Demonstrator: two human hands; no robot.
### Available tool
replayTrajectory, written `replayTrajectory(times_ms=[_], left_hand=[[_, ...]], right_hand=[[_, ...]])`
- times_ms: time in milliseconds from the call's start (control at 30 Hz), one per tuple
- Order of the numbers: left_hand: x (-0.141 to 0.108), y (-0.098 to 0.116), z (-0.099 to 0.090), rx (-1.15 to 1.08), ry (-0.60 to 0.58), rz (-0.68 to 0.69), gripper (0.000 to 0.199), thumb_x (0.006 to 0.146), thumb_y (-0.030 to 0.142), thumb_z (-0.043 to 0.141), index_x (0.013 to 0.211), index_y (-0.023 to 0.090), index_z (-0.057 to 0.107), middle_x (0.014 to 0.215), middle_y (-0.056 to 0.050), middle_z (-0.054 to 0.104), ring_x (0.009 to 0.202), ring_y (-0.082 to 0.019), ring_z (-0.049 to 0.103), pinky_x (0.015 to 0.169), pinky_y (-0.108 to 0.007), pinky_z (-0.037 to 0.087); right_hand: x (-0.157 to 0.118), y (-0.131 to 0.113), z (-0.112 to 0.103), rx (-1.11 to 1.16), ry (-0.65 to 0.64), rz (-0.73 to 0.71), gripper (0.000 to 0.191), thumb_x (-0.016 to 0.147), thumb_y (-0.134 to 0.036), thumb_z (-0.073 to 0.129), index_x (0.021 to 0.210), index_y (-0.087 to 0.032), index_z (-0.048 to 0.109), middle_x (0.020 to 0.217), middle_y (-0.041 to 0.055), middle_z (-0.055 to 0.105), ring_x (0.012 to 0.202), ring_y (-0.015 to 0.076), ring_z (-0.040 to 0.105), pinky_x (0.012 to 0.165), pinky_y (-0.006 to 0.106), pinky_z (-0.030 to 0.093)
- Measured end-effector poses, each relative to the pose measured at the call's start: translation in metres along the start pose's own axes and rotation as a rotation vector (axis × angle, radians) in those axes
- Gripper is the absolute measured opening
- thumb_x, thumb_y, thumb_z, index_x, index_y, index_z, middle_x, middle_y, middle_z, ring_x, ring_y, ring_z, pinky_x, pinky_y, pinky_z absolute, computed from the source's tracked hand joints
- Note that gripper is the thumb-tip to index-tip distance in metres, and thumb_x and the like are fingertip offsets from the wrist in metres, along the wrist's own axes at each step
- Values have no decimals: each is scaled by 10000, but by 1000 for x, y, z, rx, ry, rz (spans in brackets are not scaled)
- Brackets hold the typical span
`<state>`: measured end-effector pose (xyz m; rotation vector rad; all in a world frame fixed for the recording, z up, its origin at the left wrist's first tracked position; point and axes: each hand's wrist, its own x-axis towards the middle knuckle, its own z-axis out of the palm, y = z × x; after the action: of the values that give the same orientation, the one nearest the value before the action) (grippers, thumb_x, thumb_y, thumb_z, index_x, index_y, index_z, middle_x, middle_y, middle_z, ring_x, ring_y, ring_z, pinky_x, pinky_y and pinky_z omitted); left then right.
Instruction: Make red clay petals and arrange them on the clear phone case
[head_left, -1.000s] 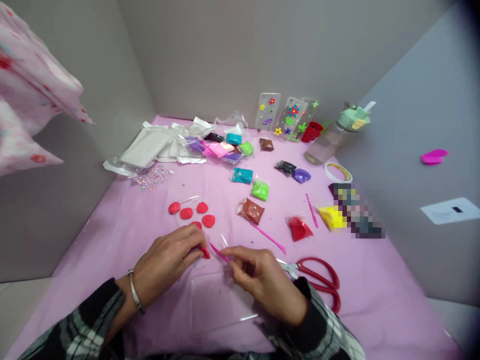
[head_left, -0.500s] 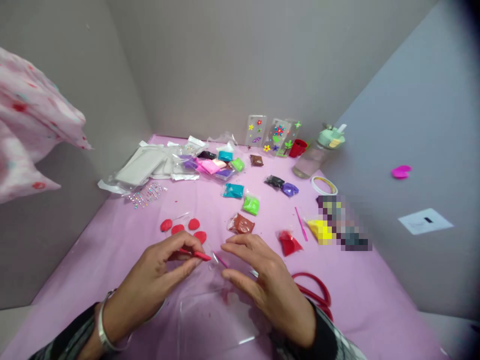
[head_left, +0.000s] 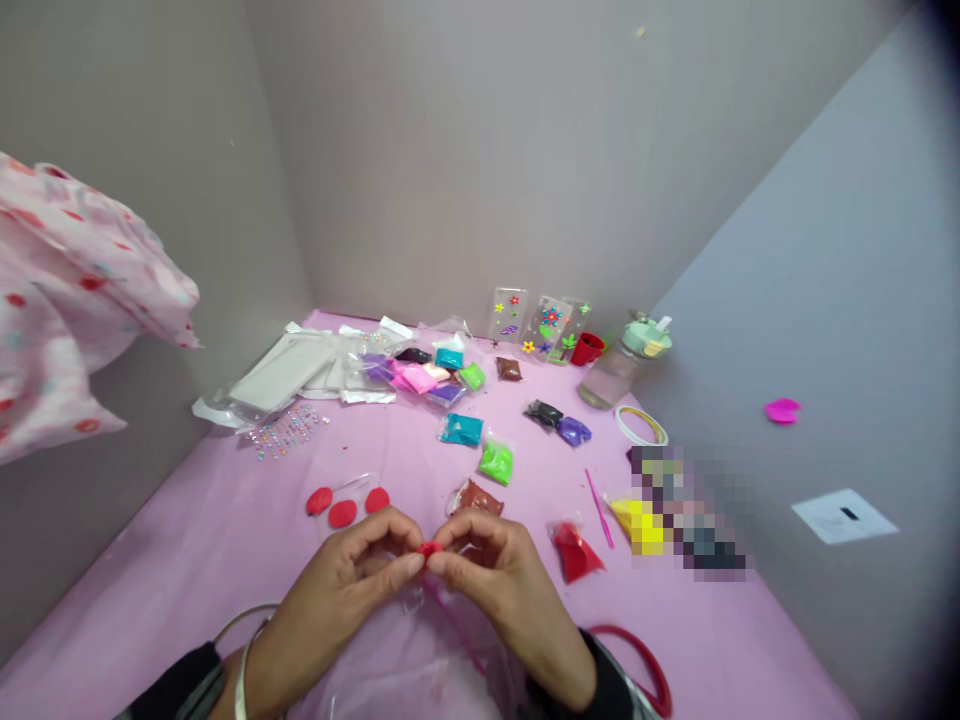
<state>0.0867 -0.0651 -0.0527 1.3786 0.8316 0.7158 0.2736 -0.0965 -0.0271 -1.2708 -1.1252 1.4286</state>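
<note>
Between the fingertips of my left hand (head_left: pixel 360 570) and my right hand (head_left: pixel 502 575) is a small piece of red clay (head_left: pixel 429 549), pinched from both sides. Just beyond my left hand, flat red clay discs (head_left: pixel 343 514) lie on a clear plastic piece. Under my hands a pink stick tool (head_left: pixel 466 640) rests by a clear plastic sheet (head_left: pixel 390 690), partly hidden by my wrists. A packet of brown clay (head_left: pixel 476 497) sits right behind my right fingers. My forearms cover part of the red scissors handle (head_left: pixel 649 660).
Packets of red (head_left: pixel 576 552), yellow (head_left: pixel 637 525), green (head_left: pixel 496 462) and teal clay (head_left: pixel 462 429) are spread across the pink cloth (head_left: pixel 187 560). Decorated clear cases (head_left: pixel 551 325), a red cup (head_left: pixel 587 348) and a bottle (head_left: pixel 611 375) stand at the back. White packages (head_left: pixel 285 370) lie back left.
My right hand has come in to meet the left, and both now pinch the red clay. The camera view has tilted upward, so the table sits lower in the picture.
</note>
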Motion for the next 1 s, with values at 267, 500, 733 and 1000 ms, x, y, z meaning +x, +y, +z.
replayTrajectory(times_ms=[267,500,733,1000], left_hand=[[0,-10,-4,1,-7,-15,196,931,412,642,869,226,638,817,22,630,735,-139,566,674,-244,436],[-2,-9,-3,-56,-5,-33,219,904,433,678,871,218,647,841,16,652,781,-145,593,717,-240,454],[0,-11,-3,-85,-22,-75,197,892,393,693,842,209,642,802,29,625,746,-130,562,691,-225,427],[1,-10,0,-119,-16,-101,210,872,386,715,820,201,631,790,30,625,748,-134,570,698,-228,429]], right_hand=[[0,-1,4,-60,6,-96,177,819,-303,746,717,-159,763,687,8,660,657,117,549,632,225,407],[2,1,2,-51,-72,-61,199,875,-358,705,938,-188,788,795,10,696,666,108,561,654,214,440],[2,4,1,-81,-29,-67,174,849,-309,727,764,-166,780,694,-2,644,640,104,534,624,209,414],[3,7,5,-39,-14,-68,161,844,-306,724,780,-161,757,685,-3,667,627,104,549,620,206,428]])
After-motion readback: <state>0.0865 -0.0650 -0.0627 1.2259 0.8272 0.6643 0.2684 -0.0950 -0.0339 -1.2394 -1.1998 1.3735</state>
